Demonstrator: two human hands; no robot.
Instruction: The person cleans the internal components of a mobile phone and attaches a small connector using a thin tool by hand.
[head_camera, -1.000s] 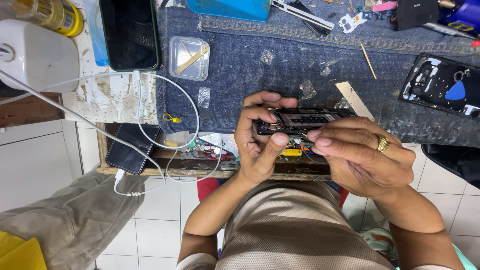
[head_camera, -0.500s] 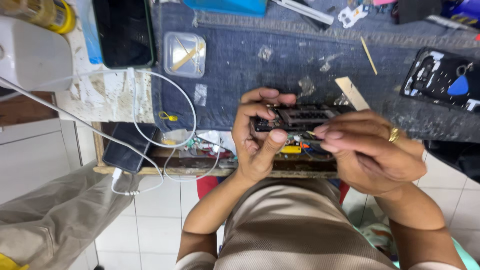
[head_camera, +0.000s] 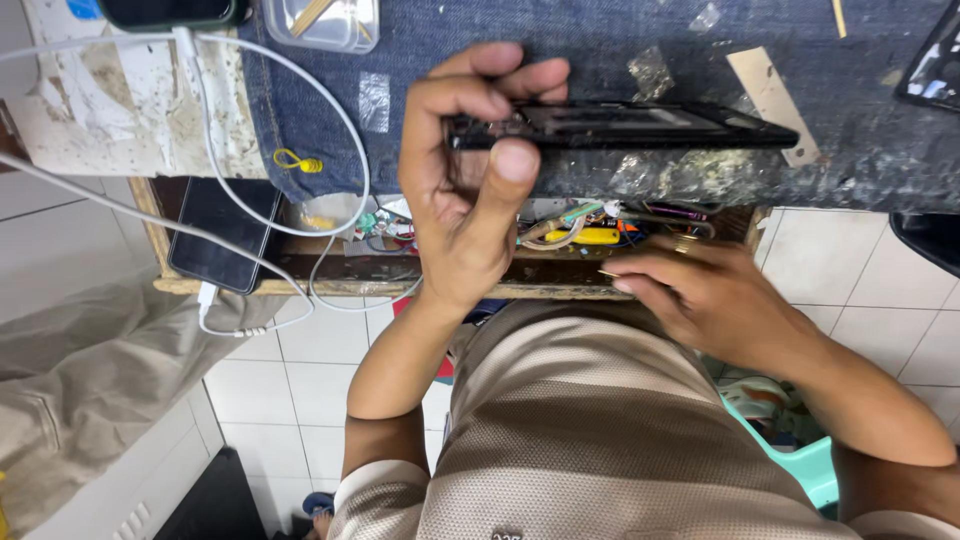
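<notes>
My left hand (head_camera: 470, 180) grips one end of a black phone body (head_camera: 640, 125), held edge-on over the denim-covered bench (head_camera: 560, 40). Thumb and fingers pinch its left end. My right hand (head_camera: 700, 295) is lower, at the front edge of an open wooden drawer (head_camera: 420, 270), fingers together near small parts and coloured wires inside. Whether it holds anything I cannot tell.
A dark phone (head_camera: 222, 235) lies in the drawer's left side on a white cable (head_camera: 250, 120). A clear plastic box (head_camera: 325, 22) and another phone (head_camera: 175, 12) sit at the bench's far edge. A cardboard strip (head_camera: 775, 100) lies on the denim. Tiled floor and grey cloth (head_camera: 90, 400) lie below.
My right hand has let go of the phone body and dropped down to the drawer. The left hand alone holds the phone now. The camera has moved closer.
</notes>
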